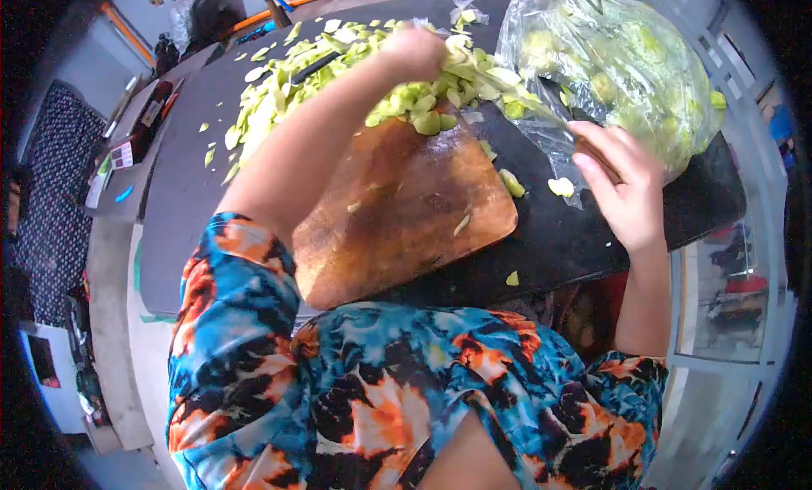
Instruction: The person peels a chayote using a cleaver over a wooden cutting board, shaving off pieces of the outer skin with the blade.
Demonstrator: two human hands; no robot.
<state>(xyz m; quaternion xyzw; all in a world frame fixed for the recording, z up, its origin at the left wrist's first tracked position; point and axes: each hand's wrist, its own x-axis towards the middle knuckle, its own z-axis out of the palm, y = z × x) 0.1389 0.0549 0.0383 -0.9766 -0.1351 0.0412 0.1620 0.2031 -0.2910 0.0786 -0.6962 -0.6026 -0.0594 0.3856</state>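
My left hand [417, 54] reaches across to the far side of a large heap of pale green vegetable slices [288, 88]. It is blurred, and its fingers are hidden among the slices, so their grip does not show. My right hand [622, 170] pinches the edge of a clear plastic bag [660, 93], its thumb and fingers closed on the film. Green pieces bulge inside the bag, whose mouth faces the heap. A wooden cutting board [423, 211] lies in front of me, its far edge covered by slices.
A black handle [315, 68], perhaps a knife's, sticks out of the heap. Stray slices [511, 184] lie between the board and the bag on the dark table [190, 169]. A side surface with small items [123, 156] stands at left.
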